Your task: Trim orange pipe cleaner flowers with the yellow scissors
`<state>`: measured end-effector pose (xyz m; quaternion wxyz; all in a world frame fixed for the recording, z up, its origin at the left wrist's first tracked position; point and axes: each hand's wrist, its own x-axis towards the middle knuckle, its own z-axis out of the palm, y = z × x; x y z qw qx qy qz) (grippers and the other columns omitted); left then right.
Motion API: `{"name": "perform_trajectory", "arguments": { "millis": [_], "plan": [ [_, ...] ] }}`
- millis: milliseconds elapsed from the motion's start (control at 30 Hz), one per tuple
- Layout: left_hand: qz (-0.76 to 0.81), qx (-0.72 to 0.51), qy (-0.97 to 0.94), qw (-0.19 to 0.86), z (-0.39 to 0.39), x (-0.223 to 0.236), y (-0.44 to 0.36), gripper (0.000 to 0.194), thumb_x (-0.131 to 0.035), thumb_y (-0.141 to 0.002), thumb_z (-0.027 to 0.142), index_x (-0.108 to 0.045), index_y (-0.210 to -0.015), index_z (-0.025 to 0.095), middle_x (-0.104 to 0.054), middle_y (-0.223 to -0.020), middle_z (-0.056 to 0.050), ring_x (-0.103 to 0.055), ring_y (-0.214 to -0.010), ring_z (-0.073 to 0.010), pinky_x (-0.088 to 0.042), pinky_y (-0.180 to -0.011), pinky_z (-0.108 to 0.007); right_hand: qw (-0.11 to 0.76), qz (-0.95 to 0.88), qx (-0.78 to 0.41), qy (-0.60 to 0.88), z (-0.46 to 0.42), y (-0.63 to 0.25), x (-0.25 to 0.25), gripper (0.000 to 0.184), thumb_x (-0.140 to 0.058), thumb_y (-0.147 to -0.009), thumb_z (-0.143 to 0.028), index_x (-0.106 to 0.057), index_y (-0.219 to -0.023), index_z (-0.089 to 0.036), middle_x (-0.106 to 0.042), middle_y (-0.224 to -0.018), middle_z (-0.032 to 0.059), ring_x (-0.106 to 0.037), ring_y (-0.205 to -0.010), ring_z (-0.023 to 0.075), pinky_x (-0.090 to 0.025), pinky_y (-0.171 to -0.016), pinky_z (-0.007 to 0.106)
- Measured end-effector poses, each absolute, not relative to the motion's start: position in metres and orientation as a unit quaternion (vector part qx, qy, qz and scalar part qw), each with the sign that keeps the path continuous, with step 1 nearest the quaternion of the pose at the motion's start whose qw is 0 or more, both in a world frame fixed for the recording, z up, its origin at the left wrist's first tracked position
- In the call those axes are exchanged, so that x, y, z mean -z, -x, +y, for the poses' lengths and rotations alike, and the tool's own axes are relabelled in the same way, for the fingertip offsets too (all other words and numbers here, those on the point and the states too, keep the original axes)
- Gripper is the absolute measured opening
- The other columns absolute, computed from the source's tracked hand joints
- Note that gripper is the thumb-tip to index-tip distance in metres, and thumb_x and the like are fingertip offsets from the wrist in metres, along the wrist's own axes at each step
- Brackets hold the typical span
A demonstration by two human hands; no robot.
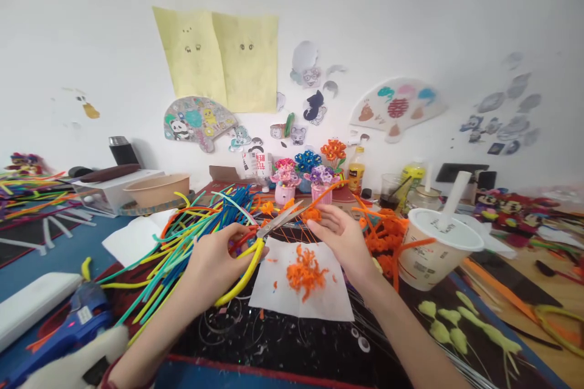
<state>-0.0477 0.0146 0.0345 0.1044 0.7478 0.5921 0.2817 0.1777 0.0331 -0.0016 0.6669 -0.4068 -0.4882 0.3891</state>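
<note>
One white paper sheet (pixel 270 295) has fuzzy orange clippings (pixel 305 273) on it. Just left of it, my left hand (pixel 218 260) has yellow-handled scissors (pixel 270 228), blades parted; by its far right corner, my right hand (pixel 344 237) is pinching an orange chenille piece (pixel 312 214).

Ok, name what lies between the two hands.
In the head view, mainly scissors, held in the left hand, and lower down white paper bearing orange scraps.

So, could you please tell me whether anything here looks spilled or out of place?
Mildly: pale bits litter the black mat in front of the white paper, looking like stray scraps because they lie scattered, while orange fluff is mostly heaped.
</note>
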Motion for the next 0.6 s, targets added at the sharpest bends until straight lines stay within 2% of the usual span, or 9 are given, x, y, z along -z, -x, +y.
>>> {"name": "perform_trajectory", "arguments": {
  "millis": [133, 200, 300, 400, 600],
  "plan": [
    [0.577, -0.363, -0.716, 0.151, 0.023, -0.030, 0.030, 0.035, -0.062, -0.071, 0.050, -0.064, -0.089, 0.019, -0.072, -0.082, -0.003, -0.066, -0.073, -0.0218, -0.047, -0.064, -0.029, 0.665, -0.505, -0.365, 0.412, 0.027, -0.163, 0.006, 0.036, -0.078, -0.066, -0.033, -0.064, -0.096, -0.019, -0.072, -0.095, 0.0080, -0.069, -0.089, 0.0236, -0.057, -0.080, 0.038],
    [0.559, -0.365, -0.723, 0.179, 0.024, -0.028, 0.028, 0.034, -0.062, -0.072, 0.049, -0.063, -0.090, 0.020, -0.072, -0.083, -0.003, -0.066, -0.075, -0.0218, -0.048, -0.066, -0.029, 0.658, -0.513, -0.359, 0.417, 0.024, -0.158, 0.009, 0.035, -0.077, -0.068, -0.033, -0.063, -0.097, -0.020, -0.073, -0.093, 0.0075, -0.070, -0.088, 0.0235, -0.058, -0.079, 0.037],
    [0.548, -0.332, -0.743, 0.193, 0.022, -0.021, 0.035, 0.036, -0.061, -0.074, 0.050, -0.061, -0.094, 0.020, -0.070, -0.079, -0.002, -0.065, -0.069, -0.0195, -0.047, -0.062, -0.027, 0.641, -0.540, -0.344, 0.423, 0.021, -0.152, 0.014, 0.031, -0.073, -0.072, -0.029, -0.063, -0.099, -0.020, -0.073, -0.095, 0.0074, -0.070, -0.088, 0.0229, -0.058, -0.079, 0.036],
    [0.563, -0.307, -0.751, 0.158, 0.021, -0.013, 0.044, 0.038, -0.059, -0.076, 0.050, -0.061, -0.099, 0.020, -0.068, -0.075, -0.001, -0.062, -0.064, -0.0180, -0.044, -0.058, -0.027, 0.632, -0.561, -0.323, 0.427, 0.019, -0.150, 0.018, 0.029, -0.072, -0.074, -0.026, -0.063, -0.101, -0.022, -0.073, -0.099, 0.0064, -0.070, -0.090, 0.0221, -0.058, -0.081, 0.036],
    [0.558, -0.283, -0.769, 0.129, 0.019, -0.007, 0.044, 0.027, -0.059, -0.075, 0.038, -0.060, -0.096, 0.022, -0.059, -0.063, 0.005, -0.050, -0.051, -0.0123, -0.034, -0.050, -0.023, 0.600, -0.593, -0.309, 0.439, 0.016, -0.151, 0.019, 0.022, -0.069, -0.077, -0.026, -0.063, -0.099, -0.023, -0.073, -0.100, 0.0054, -0.069, -0.094, 0.0228, -0.057, -0.084, 0.037]
  ]
}}
